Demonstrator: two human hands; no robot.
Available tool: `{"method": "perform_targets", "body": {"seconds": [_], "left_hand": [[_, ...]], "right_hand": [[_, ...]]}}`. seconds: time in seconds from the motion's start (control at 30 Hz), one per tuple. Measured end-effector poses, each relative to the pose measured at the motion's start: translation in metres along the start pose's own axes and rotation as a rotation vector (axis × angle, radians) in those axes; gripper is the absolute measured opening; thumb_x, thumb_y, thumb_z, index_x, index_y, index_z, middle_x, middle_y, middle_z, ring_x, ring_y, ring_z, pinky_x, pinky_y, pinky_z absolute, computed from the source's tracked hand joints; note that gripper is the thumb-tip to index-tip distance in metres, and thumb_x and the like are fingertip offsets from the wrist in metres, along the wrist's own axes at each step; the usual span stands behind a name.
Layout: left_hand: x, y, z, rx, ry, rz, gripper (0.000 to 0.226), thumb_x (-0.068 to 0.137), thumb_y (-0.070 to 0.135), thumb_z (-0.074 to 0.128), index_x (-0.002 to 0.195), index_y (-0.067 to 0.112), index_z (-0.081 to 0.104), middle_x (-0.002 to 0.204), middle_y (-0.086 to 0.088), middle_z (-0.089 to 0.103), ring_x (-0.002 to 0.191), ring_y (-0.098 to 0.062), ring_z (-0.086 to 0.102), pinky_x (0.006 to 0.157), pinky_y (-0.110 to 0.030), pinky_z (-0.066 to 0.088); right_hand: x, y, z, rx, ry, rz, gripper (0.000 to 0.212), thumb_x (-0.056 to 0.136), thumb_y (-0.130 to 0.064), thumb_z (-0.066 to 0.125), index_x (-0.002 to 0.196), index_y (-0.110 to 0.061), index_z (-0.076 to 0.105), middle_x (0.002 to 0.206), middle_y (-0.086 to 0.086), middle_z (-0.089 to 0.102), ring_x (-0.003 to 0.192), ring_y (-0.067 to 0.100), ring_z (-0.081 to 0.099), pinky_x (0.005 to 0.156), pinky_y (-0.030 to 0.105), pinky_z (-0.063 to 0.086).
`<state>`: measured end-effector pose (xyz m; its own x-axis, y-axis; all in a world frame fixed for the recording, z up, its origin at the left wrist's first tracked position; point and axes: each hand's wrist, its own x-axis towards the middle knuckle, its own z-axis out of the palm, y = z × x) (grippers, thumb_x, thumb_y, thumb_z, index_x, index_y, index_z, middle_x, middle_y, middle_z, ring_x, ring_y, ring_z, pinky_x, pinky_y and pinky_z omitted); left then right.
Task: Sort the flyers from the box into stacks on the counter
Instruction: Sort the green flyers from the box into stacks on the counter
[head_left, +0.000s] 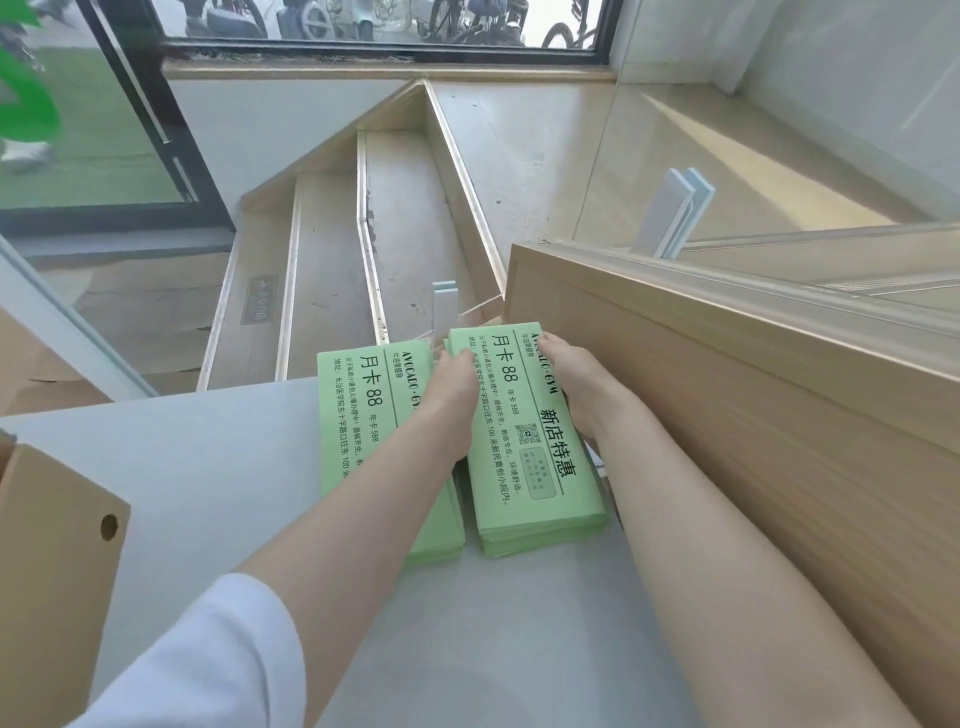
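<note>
From the head camera, two piles of pale green printed paper flyers lie side by side on the smooth grey counter (218, 467), close to its far edge above a flight of beige stairs (332, 249). The left pile (358, 431) lies flat and apart from the hands' grip; the right pile (524, 441) is thicker and sits just beside a light wooden partition (727, 395). The left hand (452, 384) presses against that right pile's left long edge with fingers curled over its top, and the right hand (576, 379) clasps the opposite long edge, so both hands clamp the pile between them. A brown cardboard box (57, 545) with a round hole stands at the near left, well apart from the piles. The flyers look thin, light and floppy singly, and probably slick against each other, so a pile is likely to fan or slide; squeezing both long edges together seems the safest hold.
</note>
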<state>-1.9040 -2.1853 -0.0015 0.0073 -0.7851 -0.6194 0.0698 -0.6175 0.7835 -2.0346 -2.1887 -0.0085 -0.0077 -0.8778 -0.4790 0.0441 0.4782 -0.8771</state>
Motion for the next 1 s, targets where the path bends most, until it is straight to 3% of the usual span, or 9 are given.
{"method": "perform_targets", "body": {"seconds": [0.17, 0.3, 0.4, 0.5, 0.6, 0.7, 0.8, 0.93, 1.0], "left_hand": [[-0.021, -0.002, -0.001, -0.043, -0.056, 0.015, 0.043, 0.095, 0.040, 0.038, 0.133, 0.021, 0.045, 0.106, -0.001, 0.068, 0.086, -0.018, 0.066, 0.064, -0.031, 0.049], [-0.056, -0.032, -0.006, -0.123, -0.122, 0.018, 0.038, 0.094, 0.040, 0.039, 0.129, 0.026, 0.047, 0.111, -0.001, 0.067, 0.095, -0.018, 0.065, 0.069, -0.033, 0.053], [-0.083, -0.060, -0.007, -0.110, -0.124, 0.001, 0.047, 0.087, 0.045, 0.042, 0.131, 0.030, 0.045, 0.132, 0.004, 0.055, 0.118, -0.020, 0.053, 0.102, -0.043, 0.040], [-0.102, -0.074, -0.004, -0.079, -0.065, -0.007, 0.043, 0.095, 0.039, 0.036, 0.136, 0.027, 0.039, 0.144, 0.007, 0.039, 0.132, -0.017, 0.035, 0.111, -0.035, 0.023], [-0.113, -0.081, 0.000, -0.068, -0.074, -0.019, 0.018, 0.099, 0.035, 0.031, 0.109, 0.030, 0.044, 0.128, 0.010, 0.038, 0.113, -0.011, 0.033, 0.094, -0.028, 0.021], [-0.121, -0.082, 0.002, -0.072, -0.097, -0.019, 0.022, 0.100, 0.034, 0.028, 0.084, 0.029, 0.042, 0.116, 0.012, 0.030, 0.105, -0.011, 0.027, 0.088, -0.026, 0.017], [-0.128, -0.079, 0.000, -0.068, -0.090, -0.007, 0.034, 0.100, 0.036, 0.030, 0.132, 0.030, 0.039, 0.143, 0.009, 0.030, 0.132, -0.013, 0.026, 0.105, -0.031, 0.018], [-0.135, -0.080, -0.008, -0.055, -0.161, 0.066, 0.051, 0.097, 0.040, 0.034, 0.145, 0.032, 0.020, 0.152, 0.016, 0.018, 0.139, -0.008, 0.016, 0.109, -0.032, 0.013], [-0.142, -0.084, -0.017, -0.040, -0.218, 0.163, 0.060, 0.093, 0.039, 0.042, 0.146, 0.035, 0.014, 0.149, 0.022, 0.018, 0.137, -0.002, 0.016, 0.108, -0.030, 0.012]], "right_hand": [[-0.026, -0.004, 0.004, -0.065, 0.026, -0.010, 0.046, 0.101, -0.041, 0.022, 0.125, -0.015, 0.051, 0.097, 0.002, 0.065, 0.083, 0.016, 0.063, 0.065, 0.027, 0.050], [-0.074, 0.023, 0.001, -0.175, 0.151, -0.073, 0.035, 0.100, -0.044, 0.022, 0.112, -0.029, 0.052, 0.098, -0.013, 0.062, 0.101, 0.013, 0.058, 0.090, 0.033, 0.045], [-0.101, 0.053, -0.001, -0.208, 0.192, -0.115, 0.029, 0.101, -0.037, 0.024, 0.115, -0.033, 0.049, 0.109, -0.017, 0.055, 0.105, 0.005, 0.049, 0.091, 0.025, 0.034], [-0.109, 0.067, -0.004, -0.069, 0.199, -0.127, 0.036, 0.101, -0.029, 0.029, 0.124, -0.020, 0.056, 0.117, -0.008, 0.064, 0.110, 0.010, 0.057, 0.091, 0.029, 0.044], [-0.108, 0.073, -0.006, -0.025, 0.185, -0.154, 0.035, 0.100, -0.017, 0.031, 0.125, -0.019, 0.056, 0.112, -0.006, 0.066, 0.104, 0.009, 0.061, 0.079, 0.021, 0.047], [-0.110, 0.074, -0.001, -0.108, 0.159, -0.169, 0.037, 0.099, -0.008, 0.029, 0.124, -0.019, 0.055, 0.107, -0.005, 0.065, 0.095, 0.005, 0.062, 0.070, 0.012, 0.048], [-0.112, 0.073, 0.000, -0.147, 0.177, -0.181, 0.037, 0.098, -0.006, 0.029, 0.122, -0.016, 0.055, 0.108, -0.002, 0.066, 0.090, 0.003, 0.061, 0.061, 0.008, 0.046], [-0.127, 0.065, 0.001, -0.201, 0.161, -0.209, 0.031, 0.099, -0.015, 0.038, 0.127, -0.011, 0.050, 0.114, -0.013, 0.059, 0.108, 0.009, 0.055, 0.082, 0.018, 0.041], [-0.142, 0.065, 0.005, -0.332, 0.243, -0.237, 0.043, 0.097, -0.019, 0.044, 0.138, -0.008, 0.036, 0.119, -0.015, 0.047, 0.117, 0.006, 0.042, 0.092, 0.015, 0.031]]}}
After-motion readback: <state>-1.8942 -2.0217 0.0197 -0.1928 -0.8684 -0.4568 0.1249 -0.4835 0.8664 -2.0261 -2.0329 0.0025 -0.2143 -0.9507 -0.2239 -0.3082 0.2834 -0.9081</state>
